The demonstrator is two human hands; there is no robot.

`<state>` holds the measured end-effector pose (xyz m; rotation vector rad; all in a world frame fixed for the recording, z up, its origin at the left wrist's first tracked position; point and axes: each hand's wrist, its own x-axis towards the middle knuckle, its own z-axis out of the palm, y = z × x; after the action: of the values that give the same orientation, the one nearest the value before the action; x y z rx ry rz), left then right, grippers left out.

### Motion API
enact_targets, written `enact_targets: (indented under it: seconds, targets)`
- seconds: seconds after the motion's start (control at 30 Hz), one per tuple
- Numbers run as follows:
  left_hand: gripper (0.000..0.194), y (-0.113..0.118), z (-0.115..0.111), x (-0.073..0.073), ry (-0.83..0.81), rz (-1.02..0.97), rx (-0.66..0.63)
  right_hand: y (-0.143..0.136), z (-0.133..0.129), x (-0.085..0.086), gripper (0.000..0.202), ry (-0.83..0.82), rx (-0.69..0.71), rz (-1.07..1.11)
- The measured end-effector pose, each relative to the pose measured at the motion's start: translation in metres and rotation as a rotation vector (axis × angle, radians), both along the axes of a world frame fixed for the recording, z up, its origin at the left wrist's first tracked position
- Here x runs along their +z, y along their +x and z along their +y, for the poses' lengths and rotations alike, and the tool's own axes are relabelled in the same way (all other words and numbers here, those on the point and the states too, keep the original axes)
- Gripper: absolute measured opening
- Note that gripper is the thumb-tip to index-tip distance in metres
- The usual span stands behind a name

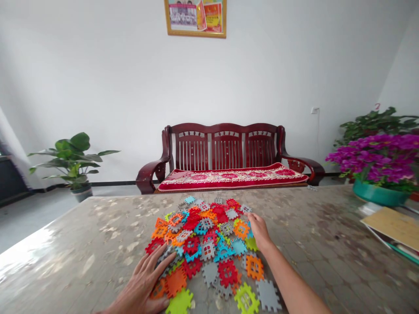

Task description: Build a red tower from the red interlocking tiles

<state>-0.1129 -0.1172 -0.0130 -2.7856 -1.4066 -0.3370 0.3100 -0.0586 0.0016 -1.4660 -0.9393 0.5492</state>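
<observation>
A heap of flat plastic interlocking building tiles with notched edges, in red, orange, blue, grey and lime green, lies on the table; a red tile (228,272) and a grey window tile (207,250) are near its middle. My left hand (145,277) rests open on the heap's near left side, fingers spread, beside an orange tile (176,281) and a lime green tile (180,302). At the far right edge, my right hand (259,230) has its fingers drawn together, tips by a small grey tile (245,209). Whatever they may hold is hidden. An orange gear-edged tile (241,229) lies beside it.
The table (81,244) has a patterned, glossy cover. On its right stand a teal planter (381,193) with purple flowers and a tan folder or board (394,226) on other papers. Behind the table is a dark red wooden bench (225,146); a potted plant (77,161) stands left.
</observation>
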Motion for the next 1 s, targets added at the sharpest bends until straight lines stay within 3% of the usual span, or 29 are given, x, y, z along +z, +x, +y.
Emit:
enact_targets:
  seconds: [0.17,0.33,0.5,0.67,0.87,1.0]
  targets:
    - [0.076,0.02,0.0,0.001,0.034,-0.028,-0.009,-0.002,-0.008,0.013,0.05,0.026,0.137,-0.01]
    - [0.073,0.027,0.0,-0.001,0.076,-0.042,-0.011,-0.002,-0.047,0.013,0.046,0.059,0.3,-0.518]
    - [0.066,0.043,-0.001,-0.025,0.157,-0.093,0.063,-0.015,-0.073,0.011,0.059,-0.062,0.436,-0.911]
    - [0.059,0.062,-0.002,-0.04,0.16,-0.119,0.112,-0.015,-0.068,0.002,0.051,-0.111,0.416,-0.898]
    - [0.052,0.089,-0.006,-0.029,0.054,-0.105,0.165,-0.008,-0.06,-0.006,0.042,-0.059,0.344,-0.809]
    - [0.048,0.104,-0.01,-0.023,0.088,-0.137,0.184,-0.005,-0.057,-0.009,0.041,-0.036,0.311,-0.764]
